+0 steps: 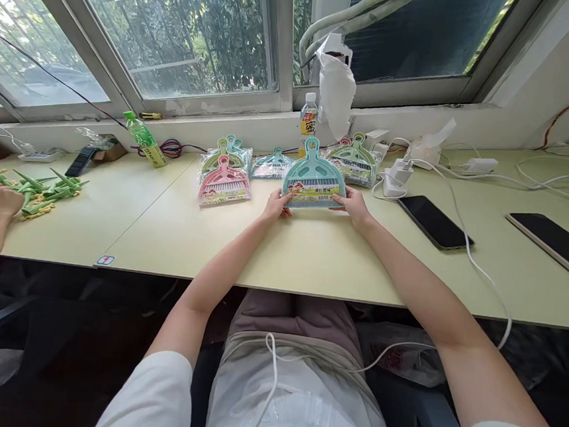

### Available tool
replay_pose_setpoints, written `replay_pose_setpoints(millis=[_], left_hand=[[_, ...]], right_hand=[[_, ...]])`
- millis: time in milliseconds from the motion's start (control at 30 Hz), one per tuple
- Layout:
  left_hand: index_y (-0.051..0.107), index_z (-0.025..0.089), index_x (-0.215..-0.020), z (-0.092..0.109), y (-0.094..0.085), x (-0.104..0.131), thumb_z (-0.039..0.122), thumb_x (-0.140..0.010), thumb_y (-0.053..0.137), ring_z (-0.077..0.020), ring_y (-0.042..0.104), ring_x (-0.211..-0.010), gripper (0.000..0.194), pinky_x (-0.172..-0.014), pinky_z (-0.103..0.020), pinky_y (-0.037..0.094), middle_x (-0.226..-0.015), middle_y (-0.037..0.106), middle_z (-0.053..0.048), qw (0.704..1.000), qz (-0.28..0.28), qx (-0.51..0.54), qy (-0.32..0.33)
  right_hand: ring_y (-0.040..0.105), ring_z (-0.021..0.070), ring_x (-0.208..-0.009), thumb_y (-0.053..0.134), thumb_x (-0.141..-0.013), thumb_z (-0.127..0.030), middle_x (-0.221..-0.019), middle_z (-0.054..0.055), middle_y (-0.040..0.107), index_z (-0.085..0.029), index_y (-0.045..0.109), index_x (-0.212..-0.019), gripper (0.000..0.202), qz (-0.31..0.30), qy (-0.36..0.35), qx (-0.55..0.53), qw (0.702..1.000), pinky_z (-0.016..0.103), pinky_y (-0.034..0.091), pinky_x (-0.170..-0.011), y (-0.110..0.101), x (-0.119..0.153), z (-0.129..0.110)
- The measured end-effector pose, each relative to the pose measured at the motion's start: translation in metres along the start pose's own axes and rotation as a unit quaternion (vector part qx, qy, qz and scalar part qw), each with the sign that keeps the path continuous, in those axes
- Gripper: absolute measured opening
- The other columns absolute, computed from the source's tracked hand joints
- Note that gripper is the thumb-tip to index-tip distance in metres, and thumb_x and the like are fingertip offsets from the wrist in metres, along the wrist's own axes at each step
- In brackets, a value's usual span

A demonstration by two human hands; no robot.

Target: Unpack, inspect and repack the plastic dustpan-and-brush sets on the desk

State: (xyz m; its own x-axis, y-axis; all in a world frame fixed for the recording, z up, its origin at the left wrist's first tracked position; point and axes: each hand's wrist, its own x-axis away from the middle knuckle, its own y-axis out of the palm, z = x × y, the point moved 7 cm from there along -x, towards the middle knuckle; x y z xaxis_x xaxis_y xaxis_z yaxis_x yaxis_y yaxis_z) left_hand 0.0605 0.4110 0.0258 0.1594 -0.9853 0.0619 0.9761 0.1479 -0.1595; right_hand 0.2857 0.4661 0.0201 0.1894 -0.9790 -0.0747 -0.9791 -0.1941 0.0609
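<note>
Between my two hands, a teal dustpan and brush set (316, 174) with a printed label stands upright over the table. My left hand (277, 205) grips its lower left edge, and my right hand (355, 206) grips the lower right edge. Left of it, a pink dustpan set (225, 183) in clear wrap leans in front of a green dustpan set (215, 161) and a teal one. Another teal dustpan set (271, 166) lies behind my left hand. At the back right, a green dustpan set (355, 158) in clear wrap partly covers a pink one.
A bottle (308, 119) stands by the window, and a green bottle (145, 139) leans at the left. Two dark phones (436, 222) and white cables (479, 264) lie at the right. At far left, another person's hand (1, 200) holds green stalks (50, 190). White chargers (398, 177) sit behind the phones.
</note>
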Motion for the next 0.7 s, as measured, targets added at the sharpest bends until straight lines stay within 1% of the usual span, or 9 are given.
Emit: replay_pose_setpoints(millis=[133,267,333,400,500,600,700], left_hand=[[0.051,0.017,-0.113,-0.0017,-0.0010,-0.0021,0.037,-0.095,0.053,-0.0100,0.054,-0.039,0.027,-0.042,-0.020,0.042,-0.069,0.062,0.001,1.000,0.018,-0.004,-0.005],[0.050,0.017,-0.112,-0.0028,-0.0021,-0.0029,0.034,-0.099,0.045,-0.0090,0.051,-0.037,0.022,-0.040,-0.020,0.039,-0.065,0.060,0.003,0.999,0.044,-0.009,-0.015],[0.049,0.018,-0.112,-0.0028,-0.0023,-0.0027,0.034,-0.100,0.043,-0.0085,0.051,-0.037,0.021,-0.039,-0.019,0.038,-0.067,0.061,0.002,0.999,0.050,-0.010,-0.018],[0.049,0.019,-0.114,-0.0019,-0.0024,-0.0021,0.035,-0.099,0.042,-0.0082,0.052,-0.038,0.023,-0.040,-0.019,0.039,-0.074,0.064,0.000,0.999,0.047,-0.009,-0.016],[0.047,0.019,-0.119,0.0016,-0.0010,-0.0007,0.034,-0.098,0.042,-0.0085,0.059,-0.046,0.026,-0.044,-0.020,0.044,-0.095,0.069,-0.004,1.000,0.016,-0.004,-0.005],[0.048,0.019,-0.121,0.0045,0.0009,0.0002,0.031,-0.097,0.045,-0.0101,0.066,-0.058,0.027,-0.049,-0.019,0.048,-0.112,0.068,-0.008,1.000,-0.020,-0.007,0.000],[0.049,0.017,-0.121,0.0060,0.0011,0.0005,0.029,-0.096,0.046,-0.0110,0.068,-0.066,0.028,-0.050,-0.019,0.048,-0.121,0.065,-0.010,1.000,-0.029,-0.004,0.008]], right_hand=[[0.068,0.0212,-0.087,0.070,-0.077,-0.022,-0.095,0.006,0.070,-0.018,0.065,-0.099,0.023,0.000,-0.011,0.013,1.000,0.044,0.065,-0.074,0.0038,0.0027,-0.0028],[0.068,0.0212,-0.089,0.063,-0.079,-0.022,-0.100,0.006,0.070,-0.018,0.065,-0.103,0.025,-0.005,-0.032,0.018,0.999,0.042,0.065,-0.072,0.0085,0.0048,-0.0045],[0.068,0.0219,-0.091,0.061,-0.079,-0.023,-0.102,0.007,0.070,-0.018,0.064,-0.105,0.026,-0.006,-0.041,0.020,0.999,0.042,0.065,-0.072,0.0093,0.0050,-0.0054],[0.067,0.0223,-0.093,0.061,-0.079,-0.023,-0.103,0.007,0.069,-0.018,0.063,-0.106,0.028,-0.008,-0.045,0.021,0.999,0.042,0.065,-0.071,0.0089,0.0041,-0.0050],[0.067,0.0219,-0.091,0.060,-0.078,-0.024,-0.103,0.007,0.068,-0.018,0.062,-0.107,0.029,-0.006,-0.047,0.026,0.999,0.041,0.066,-0.069,0.0069,0.0014,-0.0022],[0.066,0.0218,-0.089,0.060,-0.078,-0.029,-0.103,0.006,0.067,-0.019,0.061,-0.108,0.031,0.008,-0.054,0.046,0.997,0.042,0.065,-0.068,0.0036,-0.0007,-0.0001],[0.065,0.0224,-0.089,0.060,-0.078,-0.033,-0.102,0.006,0.066,-0.019,0.061,-0.110,0.035,0.025,-0.071,0.077,0.994,0.042,0.065,-0.067,0.0013,0.0001,-0.0028]])
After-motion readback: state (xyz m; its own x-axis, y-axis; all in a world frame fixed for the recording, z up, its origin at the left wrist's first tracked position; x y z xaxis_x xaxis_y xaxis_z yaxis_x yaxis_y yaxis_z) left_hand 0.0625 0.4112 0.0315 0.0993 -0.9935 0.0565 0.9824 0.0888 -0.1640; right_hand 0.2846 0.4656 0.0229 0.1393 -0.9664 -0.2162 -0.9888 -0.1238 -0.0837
